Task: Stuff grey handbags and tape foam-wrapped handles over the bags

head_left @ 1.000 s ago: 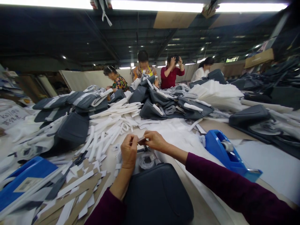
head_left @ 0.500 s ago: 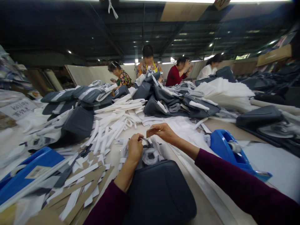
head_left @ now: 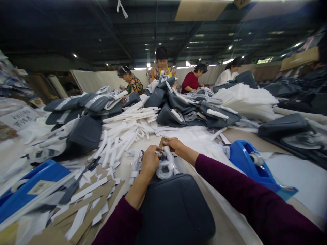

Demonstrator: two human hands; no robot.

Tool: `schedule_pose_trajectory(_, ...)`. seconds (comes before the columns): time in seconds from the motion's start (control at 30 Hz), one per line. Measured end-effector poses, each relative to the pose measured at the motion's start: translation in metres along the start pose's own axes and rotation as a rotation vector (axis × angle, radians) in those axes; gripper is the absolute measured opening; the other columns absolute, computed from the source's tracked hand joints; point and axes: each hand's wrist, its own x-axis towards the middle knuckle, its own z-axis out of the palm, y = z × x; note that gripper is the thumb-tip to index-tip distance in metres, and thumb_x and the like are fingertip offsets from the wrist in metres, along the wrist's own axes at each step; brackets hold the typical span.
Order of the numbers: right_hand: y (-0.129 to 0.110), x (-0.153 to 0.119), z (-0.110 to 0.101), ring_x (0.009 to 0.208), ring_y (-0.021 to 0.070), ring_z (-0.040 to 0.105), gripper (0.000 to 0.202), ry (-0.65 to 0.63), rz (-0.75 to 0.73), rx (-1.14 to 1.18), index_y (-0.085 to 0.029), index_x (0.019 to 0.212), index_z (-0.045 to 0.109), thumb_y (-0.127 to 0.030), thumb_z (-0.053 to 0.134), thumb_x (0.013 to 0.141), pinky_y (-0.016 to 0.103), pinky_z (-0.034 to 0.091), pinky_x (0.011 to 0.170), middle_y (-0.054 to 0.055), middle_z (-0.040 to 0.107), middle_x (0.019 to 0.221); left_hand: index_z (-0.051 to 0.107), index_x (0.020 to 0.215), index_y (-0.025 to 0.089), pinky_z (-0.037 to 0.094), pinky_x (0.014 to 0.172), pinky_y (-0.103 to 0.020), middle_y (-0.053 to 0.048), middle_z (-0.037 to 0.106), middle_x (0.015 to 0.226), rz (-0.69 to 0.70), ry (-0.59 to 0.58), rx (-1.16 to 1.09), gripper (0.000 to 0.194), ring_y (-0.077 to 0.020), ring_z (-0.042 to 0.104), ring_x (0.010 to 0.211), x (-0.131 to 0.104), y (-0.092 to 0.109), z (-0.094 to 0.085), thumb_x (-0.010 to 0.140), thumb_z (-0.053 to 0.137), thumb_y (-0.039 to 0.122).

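Note:
A dark grey bag lies in front of me on the table, a wrapped strap bundle at its far edge. My left hand is closed just beyond the bag's far left side, pinching a small dark part near the strap; its exact shape is too small to tell. In a pinch, my right hand holds a small brown card piece. The two hands' fingertips are close together above the bundle.
Card strips and white foam sticks lie left. Blue tape dispensers stand on both sides. More grey bags are piled ahead, with several people behind them. White foam sheets are stacked at back right.
My right hand has moved slightly down and closer to my left hand, with the card. My left hand has shifted slightly right. Across the table, the person in red has lowered their hands.

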Motion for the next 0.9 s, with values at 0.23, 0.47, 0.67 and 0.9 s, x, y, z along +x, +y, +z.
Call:
schedule_pose_trajectory(0.23,-0.007,-0.020,-0.034,0.049,0.0141,0.063,0.011,0.119,0.026,-0.041,-0.011,0.090,0.059,-0.010,0.065,0.082,0.023,0.053,0.047,0.003,0.065,0.060,0.069,0.096,0.019,0.047,0.087,-0.032,-0.008,0.062,0.102,0.046,-0.097,0.049,0.036,-0.0194,0.062,0.086,-0.004,0.004,0.002,0.075,0.049,-0.003)
schedule_pose_trajectory(0.47,-0.012,-0.035,-0.054,0.053,0.0153,0.067,0.013,0.204,0.016,0.042,-0.007,0.101,0.054,-0.006,0.055,0.088,0.023,0.055,0.049,0.007,0.067,0.066,0.072,0.105,0.018,0.046,0.086,-0.026,-0.007,0.061,0.103,0.071,-0.195,0.192,0.045,-0.0169,0.060,0.091,-0.003,0.002,0.002,0.080,0.043,-0.004)
schedule_pose_trajectory(0.67,-0.014,-0.023,-0.052,0.051,0.0148,0.065,0.012,0.253,-0.012,0.072,-0.009,0.098,0.056,-0.008,0.057,0.086,0.025,0.056,0.053,0.005,0.067,0.064,0.075,0.100,0.019,0.046,0.086,-0.024,-0.006,0.062,0.101,0.023,-0.175,0.202,0.042,-0.0159,0.061,0.092,-0.003,0.002,0.003,0.080,0.045,-0.004)
schedule_pose_trajectory(0.9,-0.009,-0.020,-0.035,0.075,0.0143,0.065,0.023,0.234,-0.003,-0.087,-0.011,0.108,0.059,-0.027,0.057,0.092,0.030,0.056,0.067,0.007,0.066,0.094,0.071,0.096,0.021,0.048,0.082,-0.025,-0.004,0.065,0.109,-0.147,-0.001,0.367,0.039,-0.0147,0.065,0.092,-0.007,0.013,-0.007,0.083,0.040,0.002)
